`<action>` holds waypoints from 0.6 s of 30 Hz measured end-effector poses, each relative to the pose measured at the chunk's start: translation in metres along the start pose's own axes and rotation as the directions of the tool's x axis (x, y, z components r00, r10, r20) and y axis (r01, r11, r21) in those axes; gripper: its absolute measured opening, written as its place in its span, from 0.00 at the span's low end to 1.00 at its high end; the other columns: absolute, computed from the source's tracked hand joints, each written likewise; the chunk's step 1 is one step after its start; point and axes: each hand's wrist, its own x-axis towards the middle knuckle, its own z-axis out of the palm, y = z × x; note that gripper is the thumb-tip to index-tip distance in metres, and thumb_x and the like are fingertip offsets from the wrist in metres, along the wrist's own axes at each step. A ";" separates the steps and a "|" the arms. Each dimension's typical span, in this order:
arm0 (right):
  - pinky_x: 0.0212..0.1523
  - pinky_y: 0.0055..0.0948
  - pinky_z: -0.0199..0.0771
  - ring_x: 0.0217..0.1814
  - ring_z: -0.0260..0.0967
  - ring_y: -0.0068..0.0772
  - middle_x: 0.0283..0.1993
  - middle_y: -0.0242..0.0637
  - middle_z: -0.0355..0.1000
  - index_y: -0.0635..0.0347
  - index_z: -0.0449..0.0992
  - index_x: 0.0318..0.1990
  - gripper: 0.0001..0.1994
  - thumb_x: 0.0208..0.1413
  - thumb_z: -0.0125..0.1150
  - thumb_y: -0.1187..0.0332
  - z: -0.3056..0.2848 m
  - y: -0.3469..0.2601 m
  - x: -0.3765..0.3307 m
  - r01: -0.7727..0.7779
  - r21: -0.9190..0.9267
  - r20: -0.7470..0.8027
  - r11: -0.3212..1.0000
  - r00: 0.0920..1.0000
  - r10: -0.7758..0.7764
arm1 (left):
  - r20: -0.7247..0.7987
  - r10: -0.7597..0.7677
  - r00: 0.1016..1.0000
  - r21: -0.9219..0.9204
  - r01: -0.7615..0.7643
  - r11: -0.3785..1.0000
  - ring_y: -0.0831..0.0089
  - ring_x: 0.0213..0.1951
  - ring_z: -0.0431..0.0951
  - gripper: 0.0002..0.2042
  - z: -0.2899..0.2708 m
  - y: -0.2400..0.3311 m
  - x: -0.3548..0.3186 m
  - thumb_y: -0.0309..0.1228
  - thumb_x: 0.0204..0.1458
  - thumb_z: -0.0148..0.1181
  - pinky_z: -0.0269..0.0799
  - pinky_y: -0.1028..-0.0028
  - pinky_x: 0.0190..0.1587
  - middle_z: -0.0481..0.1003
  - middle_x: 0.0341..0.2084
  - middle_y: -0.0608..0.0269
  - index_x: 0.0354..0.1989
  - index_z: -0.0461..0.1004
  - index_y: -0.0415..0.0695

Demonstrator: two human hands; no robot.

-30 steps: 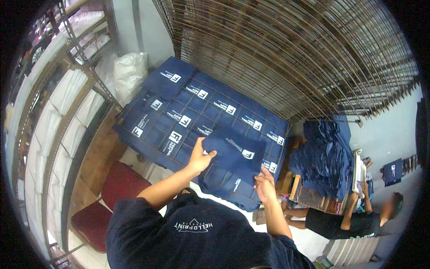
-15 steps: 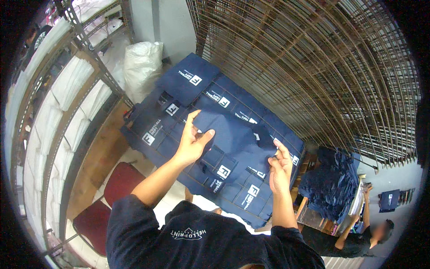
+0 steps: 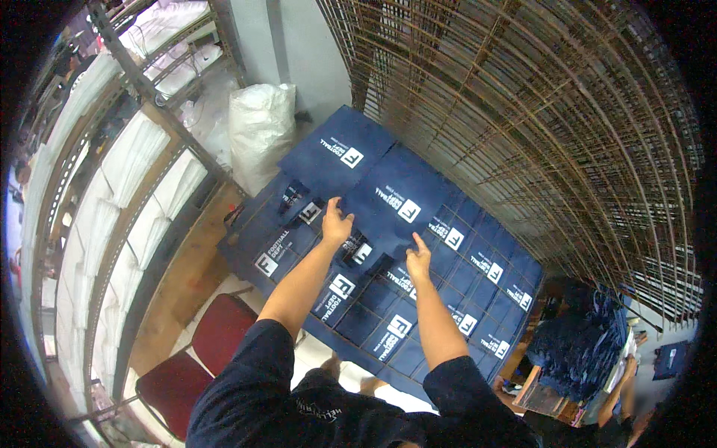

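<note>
A navy fabric panel (image 3: 385, 193) with a white printed mark lies mostly flat toward the far part of the wire-framed table, its near edge slightly wavy. My left hand (image 3: 337, 224) pinches this panel near its left corner. At the opposite near corner, my right hand (image 3: 419, 258) has its fingers closed on the same edge. Around it, several similar printed navy panels (image 3: 396, 332) lie in rows on a thin wire grid. Another panel (image 3: 340, 145) sits flat at the far left corner.
Tall brown wire racks (image 3: 515, 112) lean over the right side. A white sack (image 3: 261, 131) stands behind the table, and shelving with white stacks (image 3: 138, 149) lines the left. Two dark red chairs (image 3: 224, 332) are nearby. A co-worker's arm (image 3: 618, 384) shows beside a navy fabric pile (image 3: 575, 336).
Both hands have lowered the panel, which was held up folded and slack, onto the table, spreading it with its print facing up. The hands have come closer together. My view has shifted.
</note>
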 end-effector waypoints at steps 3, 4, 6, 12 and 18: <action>0.16 0.19 0.53 0.15 0.51 0.14 0.16 0.24 0.59 0.54 0.63 0.58 0.28 0.46 0.48 0.83 0.003 0.001 -0.005 -0.023 0.039 -0.009 0.999 1.000 0.023 | 0.001 0.055 0.998 0.007 -0.055 0.998 0.59 0.30 0.75 0.25 -0.002 0.017 -0.008 0.24 0.43 0.59 0.68 0.64 0.36 0.72 0.29 0.51 0.51 0.60 0.49; 0.17 0.18 0.54 0.15 0.52 0.14 0.22 0.28 0.63 0.55 0.63 0.58 0.29 0.45 0.48 0.84 0.002 0.006 -0.009 0.038 0.022 -0.024 0.999 0.999 -0.038 | 0.013 0.117 0.993 -0.017 -0.117 0.993 0.59 0.29 0.74 0.25 -0.005 0.022 -0.013 0.24 0.43 0.59 0.68 0.65 0.35 0.71 0.29 0.51 0.51 0.60 0.49; 0.18 0.17 0.58 0.16 0.54 0.13 0.34 0.34 0.71 0.56 0.62 0.59 0.30 0.44 0.47 0.86 -0.007 0.019 -0.021 0.156 -0.023 -0.050 0.988 0.986 -0.157 | 0.035 0.232 0.972 -0.073 -0.229 0.971 0.59 0.28 0.74 0.24 -0.009 0.031 -0.030 0.24 0.44 0.58 0.69 0.66 0.34 0.71 0.28 0.51 0.51 0.60 0.49; 0.20 0.19 0.61 0.18 0.57 0.15 0.40 0.39 0.72 0.55 0.65 0.57 0.29 0.43 0.48 0.85 -0.007 0.018 -0.018 0.116 0.038 -0.045 0.993 0.992 -0.114 | -0.050 0.163 0.985 -0.269 -0.171 0.948 0.72 0.25 0.73 0.24 -0.011 0.013 -0.038 0.21 0.45 0.57 0.69 0.73 0.31 0.69 0.26 0.57 0.52 0.58 0.46; 0.23 0.23 0.62 0.17 0.58 0.20 0.19 0.32 0.65 0.56 0.66 0.56 0.28 0.41 0.49 0.83 0.015 0.034 0.042 0.130 -0.118 -0.043 0.985 0.990 -0.136 | -0.093 0.106 0.990 0.059 -0.101 0.993 0.63 0.32 0.74 0.34 -0.002 -0.016 0.012 0.24 0.43 0.60 0.69 0.68 0.40 0.71 0.32 0.55 0.59 0.52 0.47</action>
